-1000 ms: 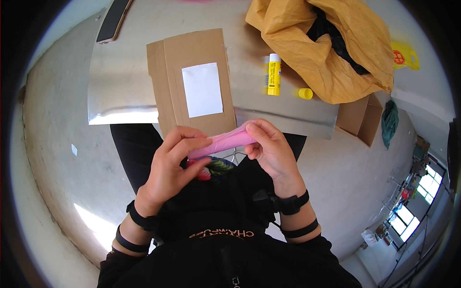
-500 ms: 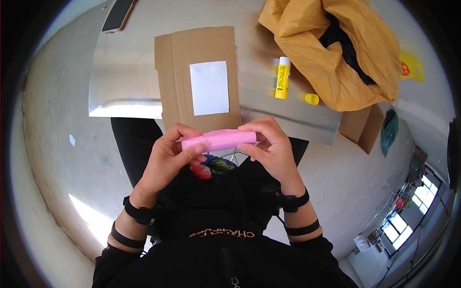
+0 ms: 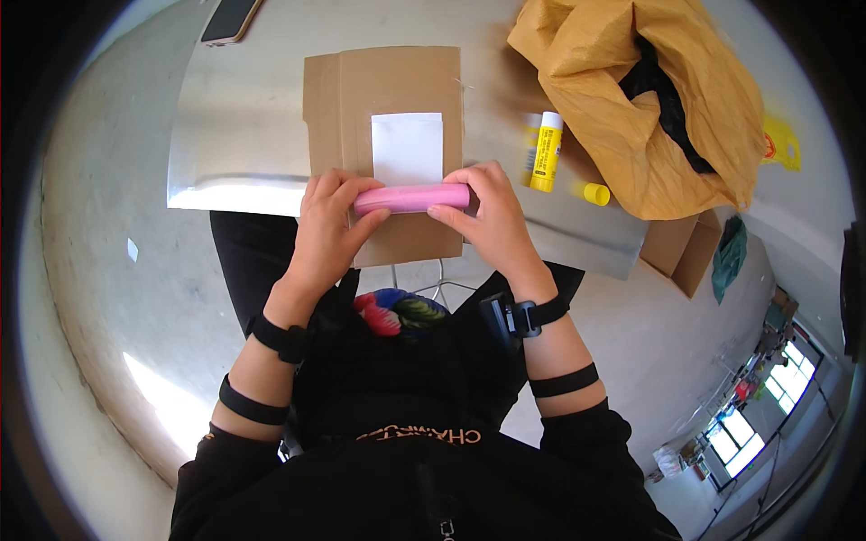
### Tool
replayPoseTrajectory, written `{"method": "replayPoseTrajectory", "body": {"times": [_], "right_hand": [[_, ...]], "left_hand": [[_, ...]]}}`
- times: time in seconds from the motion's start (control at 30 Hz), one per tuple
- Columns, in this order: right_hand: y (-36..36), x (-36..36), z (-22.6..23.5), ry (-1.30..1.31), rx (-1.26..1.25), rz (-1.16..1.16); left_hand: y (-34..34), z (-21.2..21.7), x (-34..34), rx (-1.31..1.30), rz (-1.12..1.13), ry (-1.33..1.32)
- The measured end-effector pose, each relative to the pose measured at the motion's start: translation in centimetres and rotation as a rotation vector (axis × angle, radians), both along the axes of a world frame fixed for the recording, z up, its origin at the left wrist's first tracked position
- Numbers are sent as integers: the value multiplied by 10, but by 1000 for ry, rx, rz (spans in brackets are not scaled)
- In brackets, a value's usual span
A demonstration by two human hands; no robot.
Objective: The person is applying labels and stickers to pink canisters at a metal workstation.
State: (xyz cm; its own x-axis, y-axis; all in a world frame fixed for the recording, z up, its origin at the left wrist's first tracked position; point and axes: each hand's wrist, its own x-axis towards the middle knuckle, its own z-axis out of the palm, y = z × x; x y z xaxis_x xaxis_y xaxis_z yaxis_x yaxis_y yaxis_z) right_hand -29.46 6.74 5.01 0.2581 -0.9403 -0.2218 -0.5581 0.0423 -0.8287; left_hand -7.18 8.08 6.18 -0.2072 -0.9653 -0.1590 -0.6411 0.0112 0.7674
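A pink roll (image 3: 413, 198), smooth and tube-shaped, lies sideways between my two hands. My left hand (image 3: 338, 215) pinches its left end with thumb and fingers, and my right hand (image 3: 485, 209) grips the right end the same way. The roll covers the lower edge of a white paper rectangle (image 3: 408, 149) on a brown cardboard sheet (image 3: 388, 81). Whether the roll presses on the paper or hovers just over it, I cannot tell. The cardboard's near edge juts past the table edge toward me.
On the shiny metal table (image 3: 244, 117), a yellow glue stick (image 3: 547, 153) stands right of the cardboard, near its yellow cap (image 3: 595, 194). A large orange-tan bag (image 3: 577, 54) fills the far right. An open cardboard box (image 3: 681, 252) sits below it; a phone (image 3: 231, 20) lies far left.
Both hands have carried the pink roll away from my body, from in front of the cardboard's near edge to over the white paper's lower part. The view has shifted slightly.
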Motion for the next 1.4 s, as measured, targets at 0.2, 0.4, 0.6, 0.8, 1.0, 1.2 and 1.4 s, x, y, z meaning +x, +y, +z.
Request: {"method": "replayPoseTrajectory", "body": {"times": [0.2,0.4,0.6,0.8,1.0,1.2,1.4], "right_hand": [[-3,9,-12,91,-234,36],[-2,17,-12,48,-221,54],[-1,15,-16,52,-256,63],[-4,18,-15,36,-258,79],[-7,18,-15,44,-234,64],[-7,16,-17,34,-211,53],[-9,16,-14,29,-171,51]], "left_hand": [[2,-16,-3,-55,8,-39],[7,-12,-7,-45,48,-93],[44,11,-21,809,671,930],[41,7,-55,1046,952,1340],[32,4,-75,922,1203,1550],[27,14,-78,1005,1383,1517],[28,4,-78,1028,1378,1564]]}}
